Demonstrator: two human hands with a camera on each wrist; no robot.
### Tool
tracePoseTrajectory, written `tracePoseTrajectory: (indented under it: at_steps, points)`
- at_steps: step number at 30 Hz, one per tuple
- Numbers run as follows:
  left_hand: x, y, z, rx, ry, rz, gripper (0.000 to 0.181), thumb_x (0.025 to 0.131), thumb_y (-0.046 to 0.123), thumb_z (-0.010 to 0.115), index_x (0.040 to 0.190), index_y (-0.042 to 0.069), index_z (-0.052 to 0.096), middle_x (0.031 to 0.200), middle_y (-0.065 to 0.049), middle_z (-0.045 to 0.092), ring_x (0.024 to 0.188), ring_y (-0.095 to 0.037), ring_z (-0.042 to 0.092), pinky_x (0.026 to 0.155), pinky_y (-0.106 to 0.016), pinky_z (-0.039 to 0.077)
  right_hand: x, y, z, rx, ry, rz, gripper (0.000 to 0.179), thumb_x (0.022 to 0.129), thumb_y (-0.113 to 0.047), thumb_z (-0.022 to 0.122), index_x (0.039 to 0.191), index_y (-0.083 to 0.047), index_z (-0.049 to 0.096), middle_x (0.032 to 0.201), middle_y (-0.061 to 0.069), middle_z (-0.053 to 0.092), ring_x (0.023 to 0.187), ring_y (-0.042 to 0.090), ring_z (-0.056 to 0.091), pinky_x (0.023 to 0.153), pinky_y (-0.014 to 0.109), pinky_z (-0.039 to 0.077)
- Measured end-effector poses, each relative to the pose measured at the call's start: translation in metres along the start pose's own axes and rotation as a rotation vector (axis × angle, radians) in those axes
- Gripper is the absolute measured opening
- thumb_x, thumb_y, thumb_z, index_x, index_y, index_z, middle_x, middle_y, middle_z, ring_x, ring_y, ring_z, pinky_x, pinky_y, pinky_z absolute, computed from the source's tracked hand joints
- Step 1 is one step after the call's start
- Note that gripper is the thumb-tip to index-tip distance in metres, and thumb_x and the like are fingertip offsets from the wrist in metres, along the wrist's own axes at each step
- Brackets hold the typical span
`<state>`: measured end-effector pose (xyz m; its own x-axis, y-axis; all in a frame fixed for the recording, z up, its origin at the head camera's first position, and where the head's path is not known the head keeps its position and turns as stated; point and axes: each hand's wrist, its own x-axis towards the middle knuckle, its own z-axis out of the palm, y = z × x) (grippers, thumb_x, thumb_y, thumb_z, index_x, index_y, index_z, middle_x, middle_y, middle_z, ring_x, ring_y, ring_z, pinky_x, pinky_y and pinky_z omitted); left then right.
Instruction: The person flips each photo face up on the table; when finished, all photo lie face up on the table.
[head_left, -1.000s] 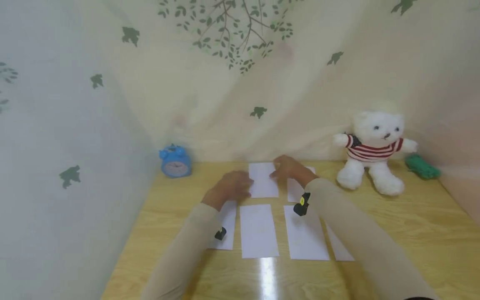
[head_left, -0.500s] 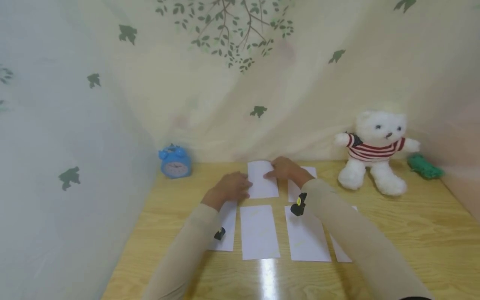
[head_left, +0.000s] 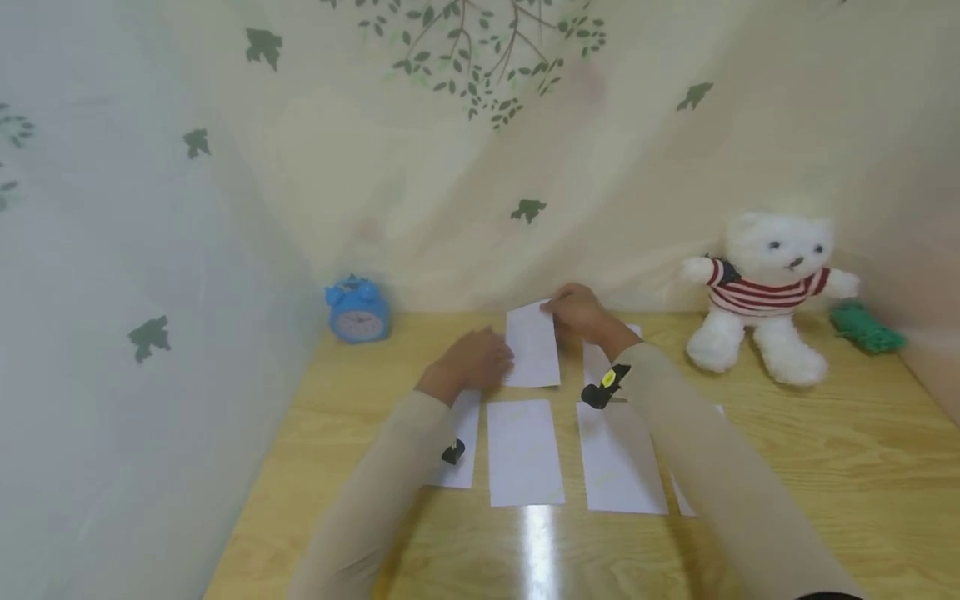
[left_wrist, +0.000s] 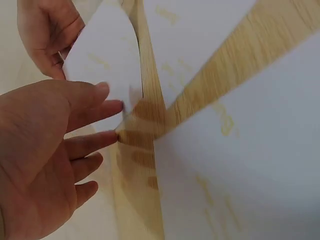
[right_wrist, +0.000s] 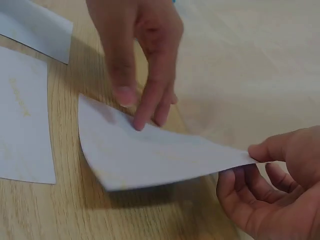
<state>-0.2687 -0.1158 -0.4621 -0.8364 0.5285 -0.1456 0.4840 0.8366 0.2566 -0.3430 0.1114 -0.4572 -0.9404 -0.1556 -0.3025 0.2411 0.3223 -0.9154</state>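
A white sheet of paper (head_left: 533, 346) is raised at its far end and curves down toward the table. My right hand (head_left: 581, 312) pinches its far corner between thumb and fingers, clearly seen in the right wrist view, where the sheet (right_wrist: 145, 155) bends. My left hand (head_left: 474, 360) is at the sheet's left edge. In the left wrist view the fingers of my left hand (left_wrist: 50, 145) reach out loosely, fingertips right at the edge of the sheet (left_wrist: 107, 50), and do not curl round it. Faint yellow marks show on the papers.
More white papers lie on the wooden table (head_left: 300, 467): one in the front middle (head_left: 525, 454), one to its right (head_left: 622, 467), others partly under my arms. A blue alarm clock (head_left: 358, 312) stands back left. A white teddy bear (head_left: 772, 292) and a green bundle (head_left: 866, 327) are back right.
The sheet lay flat at first; its far edge began to curl and now it is lifted by my right hand. My left hand stays at its left edge. The view has shifted slightly.
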Motion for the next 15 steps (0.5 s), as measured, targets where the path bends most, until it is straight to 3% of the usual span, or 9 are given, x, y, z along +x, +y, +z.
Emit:
tracePoseTrajectory:
  at_steps: [5, 10, 15]
  points:
    - [0.013, 0.013, 0.002, -0.179, 0.129, -0.118, 0.048, 0.110, 0.049, 0.048, 0.123, 0.014, 0.078, 0.126, -0.005, 0.076, 0.124, -0.025, 0.068, 0.109, -0.042, 0.053, -0.008, -0.008, 0.001, 0.031, 0.061, -0.062, 0.015, 0.101, -0.009, 0.062, 0.107, -0.002, 0.051, 0.106, 0.014, 0.055, 0.081, 0.019, 0.063, 0.068, 0.026, 0.059]
    - [0.013, 0.029, -0.008, -0.339, 0.184, -0.183, 0.071, 0.101, 0.072, 0.049, 0.126, 0.010, 0.073, 0.114, -0.007, 0.079, 0.105, -0.023, 0.074, 0.089, -0.041, 0.060, -0.017, -0.021, 0.006, 0.004, 0.104, -0.143, 0.014, 0.099, -0.010, 0.062, 0.104, -0.002, 0.051, 0.103, 0.012, 0.057, 0.080, 0.019, 0.062, 0.070, 0.027, 0.058]
    - [0.014, 0.037, -0.020, -0.388, 0.221, -0.209, 0.059, 0.105, 0.061, 0.049, 0.118, 0.009, 0.072, 0.093, -0.005, 0.078, 0.080, -0.020, 0.071, 0.070, -0.036, 0.056, -0.015, -0.032, 0.009, 0.247, -0.003, -0.111, 0.012, 0.104, -0.013, 0.059, 0.108, -0.007, 0.049, 0.091, 0.006, 0.060, 0.075, 0.012, 0.065, 0.072, 0.028, 0.062]
